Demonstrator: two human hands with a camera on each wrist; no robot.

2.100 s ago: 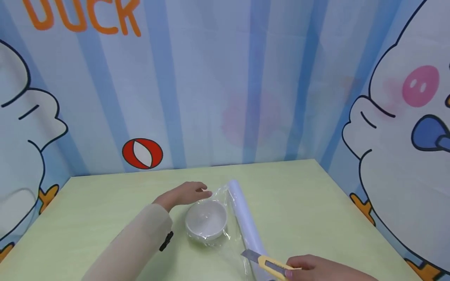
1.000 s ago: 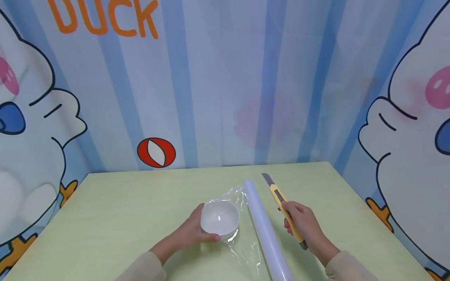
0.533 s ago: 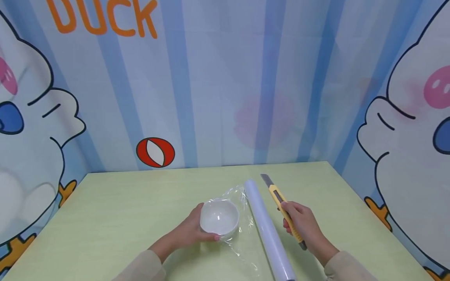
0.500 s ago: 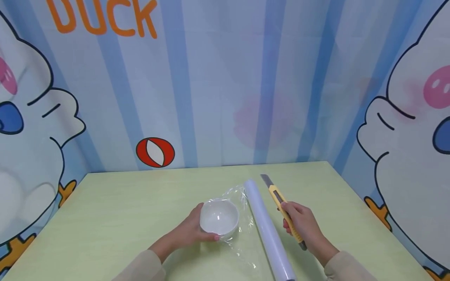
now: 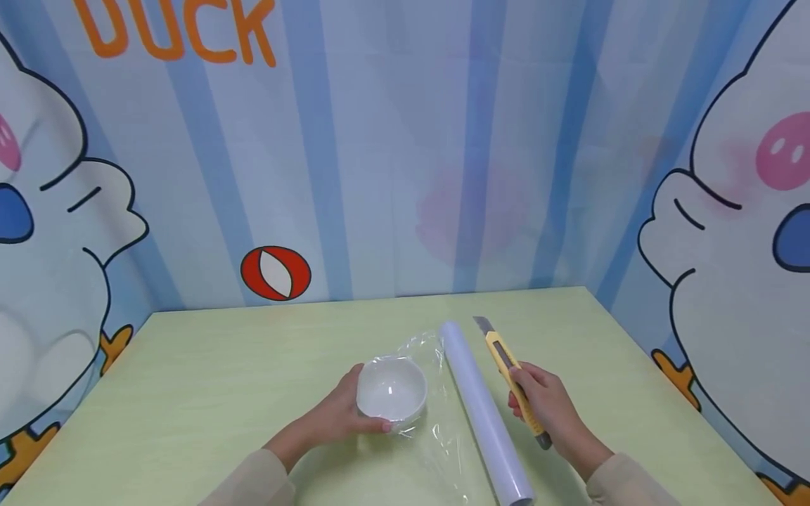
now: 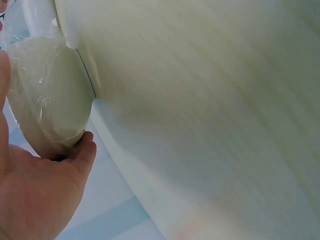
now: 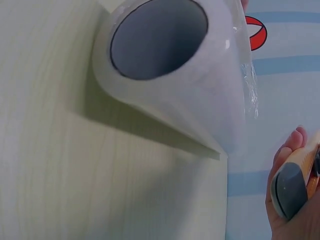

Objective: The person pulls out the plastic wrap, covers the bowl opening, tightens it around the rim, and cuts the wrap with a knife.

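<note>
My left hand (image 5: 337,416) grips a white bowl (image 5: 391,390) from its left side, thumb toward the near rim. Clear plastic wrap (image 5: 439,432) covers the bowl, showing as wrinkles and glints in the left wrist view on the bowl's side (image 6: 50,95). To the right of the bowl lies a long wrap roll (image 5: 484,414), with loose film between the two. My right hand (image 5: 549,400) holds a yellow utility knife (image 5: 505,360) beyond the roll's right side, blade out and pointing away from me. The right wrist view shows the roll's hollow end (image 7: 160,40) and the knife's dark butt (image 7: 290,190).
A pale green table (image 5: 240,365) carries everything. Behind it hangs a blue striped backdrop (image 5: 392,176) with a red ball print and cartoon ducks, which also rises along both sides.
My left hand has come down from behind the bowl to grip its side. The right hand has carried the knife from over the roll's near end to its right. Both hands are nearly still lately.
</note>
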